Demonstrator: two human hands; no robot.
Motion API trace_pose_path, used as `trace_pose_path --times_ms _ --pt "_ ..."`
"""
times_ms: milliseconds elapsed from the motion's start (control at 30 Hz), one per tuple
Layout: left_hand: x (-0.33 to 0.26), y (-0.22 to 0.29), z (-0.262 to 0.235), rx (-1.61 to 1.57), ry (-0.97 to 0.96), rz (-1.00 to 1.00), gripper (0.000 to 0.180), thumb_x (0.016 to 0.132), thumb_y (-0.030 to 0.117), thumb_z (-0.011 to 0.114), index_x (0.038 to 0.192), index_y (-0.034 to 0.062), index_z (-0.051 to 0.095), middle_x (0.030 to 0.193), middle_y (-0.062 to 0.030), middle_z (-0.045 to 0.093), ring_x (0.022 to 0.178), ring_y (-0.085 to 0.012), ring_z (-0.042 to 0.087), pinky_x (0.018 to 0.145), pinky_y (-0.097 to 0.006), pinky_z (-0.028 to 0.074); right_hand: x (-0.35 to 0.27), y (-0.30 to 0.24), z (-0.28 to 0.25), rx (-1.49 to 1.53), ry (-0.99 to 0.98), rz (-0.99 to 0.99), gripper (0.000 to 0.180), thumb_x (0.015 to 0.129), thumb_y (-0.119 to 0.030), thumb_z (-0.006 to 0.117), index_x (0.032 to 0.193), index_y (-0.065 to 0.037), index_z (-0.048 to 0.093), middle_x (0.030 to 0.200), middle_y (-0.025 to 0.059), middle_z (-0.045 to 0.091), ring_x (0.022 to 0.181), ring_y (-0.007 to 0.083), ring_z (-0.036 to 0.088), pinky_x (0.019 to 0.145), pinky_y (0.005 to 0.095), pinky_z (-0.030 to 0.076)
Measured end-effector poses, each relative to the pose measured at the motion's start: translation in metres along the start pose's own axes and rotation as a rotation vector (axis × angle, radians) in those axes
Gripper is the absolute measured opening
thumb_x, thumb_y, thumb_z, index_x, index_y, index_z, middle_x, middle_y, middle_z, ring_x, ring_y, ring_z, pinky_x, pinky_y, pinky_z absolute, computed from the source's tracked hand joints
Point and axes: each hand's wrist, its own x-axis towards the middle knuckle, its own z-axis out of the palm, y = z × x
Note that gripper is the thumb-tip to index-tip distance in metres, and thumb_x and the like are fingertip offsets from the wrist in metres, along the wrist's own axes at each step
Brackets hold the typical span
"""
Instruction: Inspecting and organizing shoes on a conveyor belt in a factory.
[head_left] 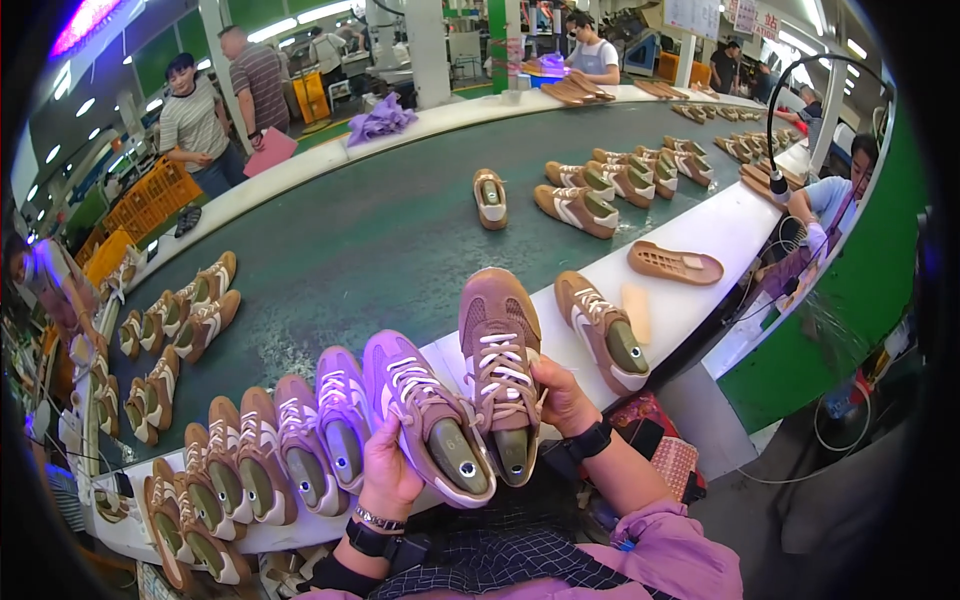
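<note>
Left hand [392, 468] grips a lilac-lit sneaker [408, 375], its olive last [453, 452] marked; right hand [567, 400] grips a mesh-toed, white-laced sneaker [497, 325].

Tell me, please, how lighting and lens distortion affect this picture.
In the head view, violet light tints the shoe in the left hand; the conveyor belt bends at its edges; a ceiling lamp glares at upper left; the rim goes black.

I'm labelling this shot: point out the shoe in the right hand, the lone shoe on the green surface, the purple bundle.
Shoe [501, 367] in the right hand [567, 397]: head view, laces.
Lone shoe [490, 192]: head view, green insert.
Purple bundle [381, 119]: head view, middle folds.
</note>
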Motion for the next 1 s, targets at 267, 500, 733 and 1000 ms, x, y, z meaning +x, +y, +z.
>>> trace_pose_path --times_ms 267,500,733,1000 --pt "-0.008 -0.002 0.027 0.814 0.397 0.477 0.047 0.094 0.007 0.048 0.137 -0.0031 0.032 0.140 -0.0152 0.038 0.129 -0.0223 0.038 0.109 -0.035 0.029 0.000 0.000 -0.008 -0.080 0.013 0.034 0.067 0.084 -0.038 0.062 0.130 0.006 0.043 0.121 0.0146 0.057 0.109 0.0209 0.058 0.096 0.0352 0.046" --pt "0.049 -0.007 0.100 1.150 -0.108 0.454 0.106 0.067 0.021 0.083 0.142 -0.0005 0.011 0.128 -0.0173 0.043 0.123 -0.0251 0.042 0.106 -0.040 0.033 0.030 -0.014 0.017 -0.200 -0.080 0.089 0.063 0.085 -0.036 0.062 0.129 0.005 0.046 0.122 0.0137 0.057 0.110 0.0196 0.057 0.096 0.0332 0.045" --pt "0.078 -0.015 0.090 1.173 0.116 0.555 0.065 0.067 0.006 0.075 0.119 0.0042 0.035 0.106 -0.0089 0.056 0.093 -0.0168 0.060 0.082 -0.031 0.051 0.059 -0.013 0.018 -0.598 0.157 -0.127 0.048 0.093 -0.040 0.058 0.120 -0.001 0.051 0.108 0.0049 0.058 0.098 0.0108 0.053 0.087 0.0269 0.044" --pt "0.082 -0.014 0.087 1.185 0.174 0.559 0.064 0.069 0.006 0.074 0.120 0.0032 0.034 0.106 -0.0099 0.055 0.094 -0.0168 0.060 0.080 -0.031 0.051 0.069 -0.016 0.023 -0.699 0.209 -0.326 0.042 0.093 -0.033 0.060 0.118 0.000 0.051 0.104 0.0037 0.059 0.095 0.0093 0.054 0.084 0.0247 0.044"
